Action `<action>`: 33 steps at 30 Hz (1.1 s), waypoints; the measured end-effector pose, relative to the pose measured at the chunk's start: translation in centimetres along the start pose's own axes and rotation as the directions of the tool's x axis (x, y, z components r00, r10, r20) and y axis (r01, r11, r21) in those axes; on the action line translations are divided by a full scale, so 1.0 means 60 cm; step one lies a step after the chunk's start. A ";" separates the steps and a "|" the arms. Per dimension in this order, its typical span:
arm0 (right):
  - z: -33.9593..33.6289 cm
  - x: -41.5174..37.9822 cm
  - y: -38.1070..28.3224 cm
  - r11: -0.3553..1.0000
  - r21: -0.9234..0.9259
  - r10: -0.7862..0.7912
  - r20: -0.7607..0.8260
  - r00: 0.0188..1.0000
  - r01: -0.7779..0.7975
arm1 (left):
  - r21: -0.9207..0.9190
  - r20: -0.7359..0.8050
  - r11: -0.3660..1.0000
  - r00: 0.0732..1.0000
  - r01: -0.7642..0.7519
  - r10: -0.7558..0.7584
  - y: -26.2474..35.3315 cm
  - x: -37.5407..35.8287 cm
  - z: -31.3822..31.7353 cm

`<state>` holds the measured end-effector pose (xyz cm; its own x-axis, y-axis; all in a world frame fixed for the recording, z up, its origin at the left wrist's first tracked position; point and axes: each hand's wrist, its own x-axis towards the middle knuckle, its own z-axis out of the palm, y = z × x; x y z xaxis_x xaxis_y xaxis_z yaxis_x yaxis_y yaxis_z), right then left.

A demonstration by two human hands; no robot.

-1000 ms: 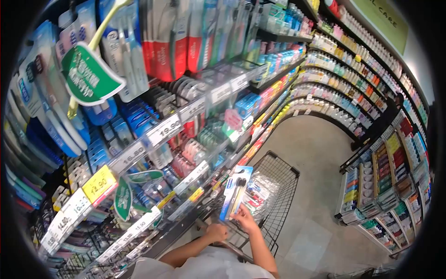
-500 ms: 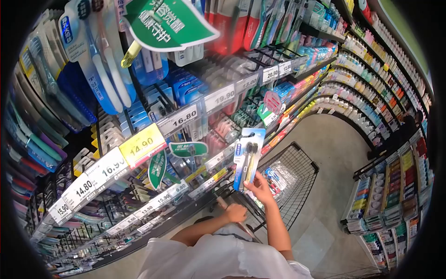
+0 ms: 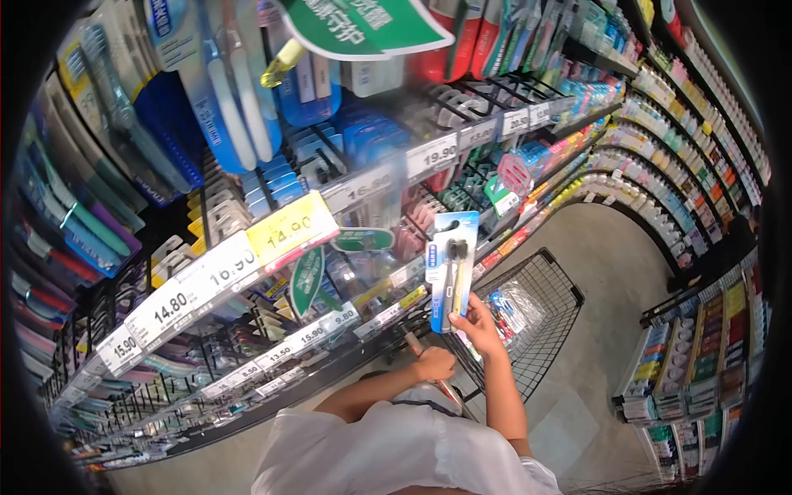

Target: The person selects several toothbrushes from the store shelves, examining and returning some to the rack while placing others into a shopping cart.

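Pinched at its lower right edge, an upright toothbrush pack (image 3: 451, 272) is in my right hand (image 3: 479, 327). Two dark-bristled toothbrushes show through its blue and white packaging. My left hand (image 3: 435, 364) is wrapped round the handle bar (image 3: 412, 341) of a black wire shopping cart (image 3: 540, 375). Inside the cart, below and beyond the pack, lie clear plastic-wrapped packages (image 3: 516, 312); their kind is hard to make out.
Toothbrush racks (image 3: 239, 91) with price tags (image 3: 285, 235) run along the left, close to the cart. Curved shelves of bottles (image 3: 652, 165) stand at the back right. A low display shelf (image 3: 685, 355) is on the right, across the grey floor (image 3: 569, 417).
The view has shifted, so the shelves appear farther right and a little higher. My right hand still holds the toothbrush pack, now turned more squarely to me. My left hand stays on the handle.
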<state>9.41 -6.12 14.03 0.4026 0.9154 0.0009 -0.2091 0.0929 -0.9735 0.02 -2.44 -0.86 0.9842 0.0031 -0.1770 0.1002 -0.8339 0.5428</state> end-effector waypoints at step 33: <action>0.149 0.202 -0.038 0.977 -0.042 -0.186 0.309 0.933 0.209 | 0.045 -0.230 0.995 0.968 -0.088 0.096 -0.013 -0.021 0.063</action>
<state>6.79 8.28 18.31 0.1391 0.9575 0.2528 -0.0825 0.2656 -0.9605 -1.87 -3.88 -4.16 0.9963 0.0497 0.0697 0.0064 -0.8548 0.5190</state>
